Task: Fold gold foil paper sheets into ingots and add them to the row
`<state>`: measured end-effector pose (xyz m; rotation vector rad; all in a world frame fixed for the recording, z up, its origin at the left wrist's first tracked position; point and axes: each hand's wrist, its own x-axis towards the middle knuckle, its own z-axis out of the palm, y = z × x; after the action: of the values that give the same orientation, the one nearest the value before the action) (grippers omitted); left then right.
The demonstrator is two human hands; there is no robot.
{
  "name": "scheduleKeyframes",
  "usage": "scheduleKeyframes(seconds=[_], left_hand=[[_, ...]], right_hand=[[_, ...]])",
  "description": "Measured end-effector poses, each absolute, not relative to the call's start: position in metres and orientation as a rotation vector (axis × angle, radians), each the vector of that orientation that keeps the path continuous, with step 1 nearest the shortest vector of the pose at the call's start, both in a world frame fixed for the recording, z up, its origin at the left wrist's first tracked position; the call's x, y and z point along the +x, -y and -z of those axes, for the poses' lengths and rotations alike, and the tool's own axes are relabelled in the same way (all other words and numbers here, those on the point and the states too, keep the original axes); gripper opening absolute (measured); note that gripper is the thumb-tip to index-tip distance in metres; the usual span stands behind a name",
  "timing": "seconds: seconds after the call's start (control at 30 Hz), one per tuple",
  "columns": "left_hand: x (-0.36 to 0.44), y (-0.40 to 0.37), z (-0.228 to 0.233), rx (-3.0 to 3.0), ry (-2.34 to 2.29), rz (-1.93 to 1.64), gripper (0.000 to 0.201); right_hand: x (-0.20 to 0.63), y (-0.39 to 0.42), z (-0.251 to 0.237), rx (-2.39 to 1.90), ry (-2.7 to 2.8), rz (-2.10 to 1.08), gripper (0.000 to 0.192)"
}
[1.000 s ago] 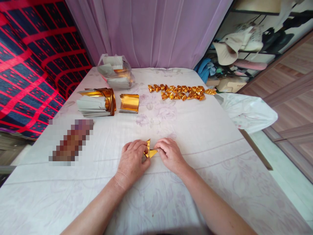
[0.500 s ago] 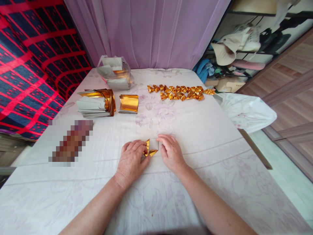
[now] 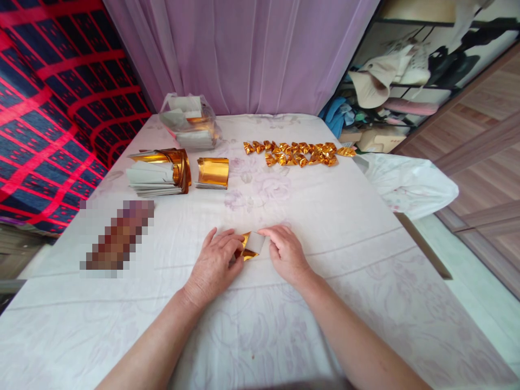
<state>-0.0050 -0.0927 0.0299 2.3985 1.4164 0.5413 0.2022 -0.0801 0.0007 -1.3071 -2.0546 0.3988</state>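
A small sheet of gold foil paper, with a grey back and gold flaps folded over, lies on the table between my hands. My left hand grips its left side; the thumb and index finger close on the gold flap while the other fingers stretch forward. At the upper right corner, the fingertips of my right hand pinch the grey edge. Part of the sheet is hidden under the left fingers.
Folded gold foil pieces lie in rows at the back. To the left stand a small foil paper stack, a larger stack and a clear bag of sheets. A pixelated item lies at left. A white bag hangs past the right edge.
The foil paper has turned slightly, and its grey part now slants. My right fingertips have come onto its upper corner. My left fingers have spread a little.
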Motion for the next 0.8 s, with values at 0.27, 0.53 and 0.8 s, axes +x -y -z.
scheduleKeyframes(seconds=[0.27,0.53,0.8], left_hand=[[-0.008,0.091,-0.03,2.458,-1.421,-0.517,0.029],[-0.011,0.089,-0.026,2.499,-1.425,-0.534,0.036],[-0.012,0.086,-0.027,2.544,-1.494,-0.609,0.032]], right_hand=[[0.204,0.079,-0.002,-1.265,2.055,-0.432,0.038],[0.206,0.082,-0.005,-1.19,2.162,-0.36,0.027],[0.207,0.087,-0.017,-1.072,2.346,-0.239,0.02]])
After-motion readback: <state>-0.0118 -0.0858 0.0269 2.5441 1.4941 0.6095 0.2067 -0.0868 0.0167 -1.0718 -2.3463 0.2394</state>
